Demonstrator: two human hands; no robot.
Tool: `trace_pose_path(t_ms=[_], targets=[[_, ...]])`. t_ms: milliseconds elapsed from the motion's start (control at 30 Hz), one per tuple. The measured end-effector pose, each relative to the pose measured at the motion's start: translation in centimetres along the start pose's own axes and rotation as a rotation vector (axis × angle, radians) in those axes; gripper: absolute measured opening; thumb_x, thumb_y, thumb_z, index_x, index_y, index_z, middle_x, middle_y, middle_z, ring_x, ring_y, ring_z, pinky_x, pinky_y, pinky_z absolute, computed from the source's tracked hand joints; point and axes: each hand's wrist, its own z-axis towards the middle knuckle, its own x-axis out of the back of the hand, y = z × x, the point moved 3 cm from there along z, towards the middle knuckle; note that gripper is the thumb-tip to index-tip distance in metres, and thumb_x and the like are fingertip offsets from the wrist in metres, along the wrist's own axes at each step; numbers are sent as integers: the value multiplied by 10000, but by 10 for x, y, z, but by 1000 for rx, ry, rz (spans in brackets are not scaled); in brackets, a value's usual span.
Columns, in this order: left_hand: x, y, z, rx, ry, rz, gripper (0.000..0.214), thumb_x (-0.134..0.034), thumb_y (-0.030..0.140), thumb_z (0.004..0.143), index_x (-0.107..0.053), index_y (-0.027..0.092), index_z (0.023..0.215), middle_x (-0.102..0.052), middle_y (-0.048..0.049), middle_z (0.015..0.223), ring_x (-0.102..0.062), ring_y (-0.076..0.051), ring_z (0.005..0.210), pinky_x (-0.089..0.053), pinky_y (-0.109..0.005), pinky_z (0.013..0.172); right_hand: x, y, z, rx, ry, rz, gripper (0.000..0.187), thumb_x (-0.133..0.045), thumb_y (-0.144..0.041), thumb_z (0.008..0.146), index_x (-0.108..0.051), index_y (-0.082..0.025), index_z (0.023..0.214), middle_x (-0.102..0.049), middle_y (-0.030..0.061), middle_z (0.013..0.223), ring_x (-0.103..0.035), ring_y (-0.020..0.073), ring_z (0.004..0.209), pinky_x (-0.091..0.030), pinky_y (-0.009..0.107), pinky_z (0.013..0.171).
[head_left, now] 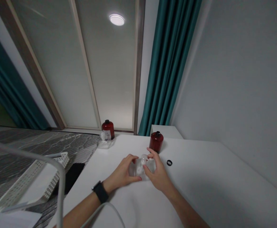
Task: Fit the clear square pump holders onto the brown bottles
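Note:
Both hands meet over a small clear plastic packet (140, 167) resting on the white table (212, 177). My left hand (123, 174), with a black watch on its wrist, curls its fingers round the packet's left side. My right hand (157, 174) pinches the packet's right side and top with thumb and fingers. What the packet holds is too blurred to name. A dark red bottle with a black cap (156, 142) stands just behind the hands. A small black ring (169, 162) lies on the table to the right of my right hand.
A second dark red bottle (108, 129) stands at the table's far left corner beside a clear plastic box (104, 143). A white perforated basket (34, 180) sits lower left, with a white tube (58, 171) crossing in front. Teal curtains and a window lie behind.

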Motion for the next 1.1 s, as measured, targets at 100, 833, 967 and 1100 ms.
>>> trace_pose_path(t_ms=[100, 833, 967, 1100], targets=[[-1, 0, 0, 21, -4, 23, 683, -851, 356, 710, -482, 218, 1267, -577, -74, 1162, -560, -269, 1065, -450, -405, 942, -5, 1, -1, -24, -8, 29, 644, -616, -236, 776, -439, -224, 1395, -587, 65, 1095, -591, 227, 1027, -451, 407, 1000], [4, 4, 1, 25, -20, 17, 606, -761, 319, 766, -478, 226, 1293, -591, -77, 1184, -562, -269, 1102, -444, -419, 981, 0, 1, -3, 86, 18, 12, 572, -542, -226, 862, -402, -204, 1416, -594, 54, 1042, -598, 217, 1029, -446, 408, 1020], [4, 5, 2, 4, -23, -3, 584, -736, 318, 788, -475, 224, 1301, -585, -80, 1192, -563, -266, 1106, -449, -419, 987, -5, 1, -5, 29, -18, 36, 612, -569, -235, 848, -387, -211, 1432, -606, 85, 1147, -594, 231, 1098, -457, 416, 1020], [4, 6, 3, -19, -23, -15, 584, -738, 331, 794, -475, 215, 1302, -582, -86, 1196, -567, -266, 1108, -455, -419, 990, -5, 3, -3, -22, 50, 1, 603, -607, -232, 810, -449, -225, 1393, -602, 77, 1135, -593, 233, 1091, -463, 421, 1021]])
